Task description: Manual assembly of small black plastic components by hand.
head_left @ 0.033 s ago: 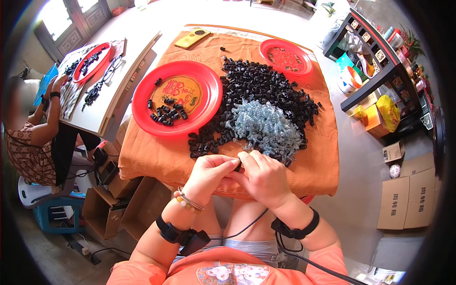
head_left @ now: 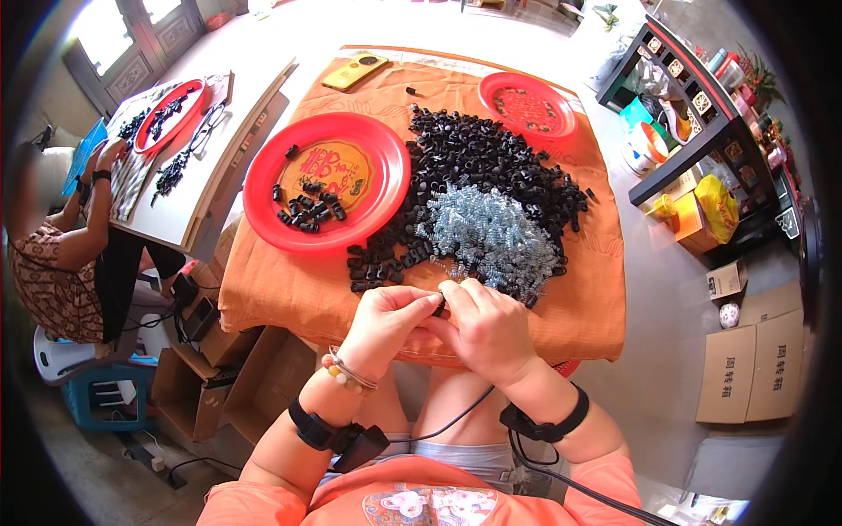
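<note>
Fingertips together at the near edge of the orange-covered table, my left hand (head_left: 390, 320) and my right hand (head_left: 488, 326) are both closed on a small black plastic piece (head_left: 439, 308). The fingers cover most of it. Just beyond them lies a heap of clear bluish small coil springs (head_left: 491, 237), resting against a wide pile of black tube-like plastic pieces (head_left: 474, 149). To the left, a red round plate (head_left: 263, 215) holds several black pieces, most of them grouped toward its near side.
A second red plate (head_left: 561, 123) and a yellow phone (head_left: 355, 72) lie on the table's far side. At left, another person (head_left: 66, 263) works at a side table with a red tray (head_left: 140, 140). Cardboard boxes (head_left: 750, 373) and a dark shelf (head_left: 702, 145) stand at right.
</note>
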Demonstrator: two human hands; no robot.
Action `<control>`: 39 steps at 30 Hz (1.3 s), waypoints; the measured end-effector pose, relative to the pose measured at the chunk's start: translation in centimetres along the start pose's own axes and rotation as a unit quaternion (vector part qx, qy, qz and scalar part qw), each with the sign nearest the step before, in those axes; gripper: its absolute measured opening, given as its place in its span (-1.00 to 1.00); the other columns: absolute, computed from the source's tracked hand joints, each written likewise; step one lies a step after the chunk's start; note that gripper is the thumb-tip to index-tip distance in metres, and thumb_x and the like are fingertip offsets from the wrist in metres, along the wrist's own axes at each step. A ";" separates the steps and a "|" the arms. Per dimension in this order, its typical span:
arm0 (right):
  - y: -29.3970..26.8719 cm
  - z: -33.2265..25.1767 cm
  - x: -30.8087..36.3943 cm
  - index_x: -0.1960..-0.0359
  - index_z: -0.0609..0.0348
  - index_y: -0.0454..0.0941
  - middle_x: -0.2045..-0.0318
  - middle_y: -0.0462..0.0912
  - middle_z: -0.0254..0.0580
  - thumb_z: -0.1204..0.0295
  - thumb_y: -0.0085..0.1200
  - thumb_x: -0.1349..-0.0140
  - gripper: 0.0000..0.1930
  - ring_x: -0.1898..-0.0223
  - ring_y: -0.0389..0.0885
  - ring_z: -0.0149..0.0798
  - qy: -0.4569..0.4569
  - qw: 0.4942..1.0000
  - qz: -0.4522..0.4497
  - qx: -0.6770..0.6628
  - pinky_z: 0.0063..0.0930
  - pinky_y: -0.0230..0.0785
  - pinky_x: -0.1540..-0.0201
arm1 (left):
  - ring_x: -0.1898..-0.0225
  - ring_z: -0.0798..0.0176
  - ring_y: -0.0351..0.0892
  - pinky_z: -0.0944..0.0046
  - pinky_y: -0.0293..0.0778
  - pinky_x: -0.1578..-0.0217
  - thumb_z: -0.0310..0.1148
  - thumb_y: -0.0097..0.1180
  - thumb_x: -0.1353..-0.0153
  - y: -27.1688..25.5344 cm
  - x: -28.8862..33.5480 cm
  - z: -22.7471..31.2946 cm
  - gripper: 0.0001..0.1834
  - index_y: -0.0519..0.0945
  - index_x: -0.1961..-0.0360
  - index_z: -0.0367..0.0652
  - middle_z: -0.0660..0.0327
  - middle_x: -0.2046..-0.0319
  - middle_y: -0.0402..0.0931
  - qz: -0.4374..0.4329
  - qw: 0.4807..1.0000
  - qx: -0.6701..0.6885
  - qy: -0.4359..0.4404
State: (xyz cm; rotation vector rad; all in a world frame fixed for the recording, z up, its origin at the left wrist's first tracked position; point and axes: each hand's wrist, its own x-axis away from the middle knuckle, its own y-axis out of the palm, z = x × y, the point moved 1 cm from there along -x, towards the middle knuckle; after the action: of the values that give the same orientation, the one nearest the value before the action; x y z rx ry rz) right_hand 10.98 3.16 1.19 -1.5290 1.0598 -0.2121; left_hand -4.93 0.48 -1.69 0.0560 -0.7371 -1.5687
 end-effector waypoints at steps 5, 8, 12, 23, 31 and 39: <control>0.2 0.0 -0.3 0.28 0.13 0.46 0.48 0.49 -0.22 0.17 0.26 -0.11 -0.66 0.44 0.63 -0.15 0.023 1.000 -0.019 -0.004 -0.32 0.50 0.44 | 0.40 0.46 0.63 0.47 0.59 0.38 -0.39 0.17 -0.31 0.1 -0.5 0.0 -0.84 0.65 0.23 -0.29 0.22 0.37 0.65 0.044 0.996 -0.075 0.035; 0.2 0.0 -0.2 0.24 0.13 0.48 0.48 0.48 -0.22 0.19 0.27 -0.10 -0.66 0.45 0.63 -0.15 0.024 0.999 -0.015 -0.021 -0.31 0.49 0.45 | 0.37 0.33 0.69 0.36 0.65 0.34 -0.40 0.12 -0.34 -0.7 -0.5 0.3 -0.86 0.61 0.20 -0.27 0.16 0.35 0.66 0.019 0.999 0.009 -0.030; 0.0 -0.1 -0.1 0.21 0.13 0.50 0.47 0.47 -0.22 0.19 0.27 -0.09 -0.65 0.47 0.62 -0.14 0.031 0.998 -0.007 -0.053 -0.30 0.49 0.47 | 0.24 0.15 0.71 0.06 0.65 0.11 -0.32 0.02 -0.39 -1.6 -0.3 0.2 -0.78 0.57 0.09 -0.23 0.13 0.29 0.67 -0.101 0.977 0.143 -0.126; -0.4 0.4 0.0 0.24 0.13 0.59 0.47 0.49 -0.22 0.10 0.32 -0.06 -0.61 0.49 0.59 -0.17 -0.034 0.995 0.011 -0.090 -0.32 0.43 0.47 | 0.10 0.19 0.67 0.00 0.57 -0.04 -0.33 0.06 -0.37 -2.6 -0.7 -1.5 -0.75 0.57 0.04 -0.26 0.14 0.11 0.63 -0.217 0.941 0.228 -0.126; 0.2 0.4 0.0 0.15 0.15 0.61 0.35 0.60 -0.17 0.17 0.33 -0.06 -0.60 0.40 0.64 -0.13 -0.012 0.992 0.005 -0.127 -0.33 0.52 0.38 | 0.13 0.23 0.66 0.04 0.58 0.00 -0.37 0.09 -0.35 -2.7 -0.6 -1.9 -0.73 0.48 -0.03 -0.19 0.20 0.12 0.60 -0.198 0.934 0.274 -0.116; 0.2 0.7 0.3 0.02 0.20 0.58 0.23 0.64 -0.16 0.20 0.34 -0.01 -0.48 0.36 0.67 -0.17 -0.057 0.981 0.007 -0.183 -0.36 0.55 0.34 | 0.14 0.24 0.63 0.03 0.60 -0.01 -0.41 0.10 -0.35 -2.0 -0.2 -1.3 -0.83 0.50 0.06 -0.16 0.22 0.16 0.57 -0.176 0.952 0.229 -0.102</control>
State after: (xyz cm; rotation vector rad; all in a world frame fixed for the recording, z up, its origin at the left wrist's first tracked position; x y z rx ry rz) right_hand 11.50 3.48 0.71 -1.8379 1.0562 0.0871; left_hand -6.05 0.04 -3.72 0.3903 -1.3023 -1.7228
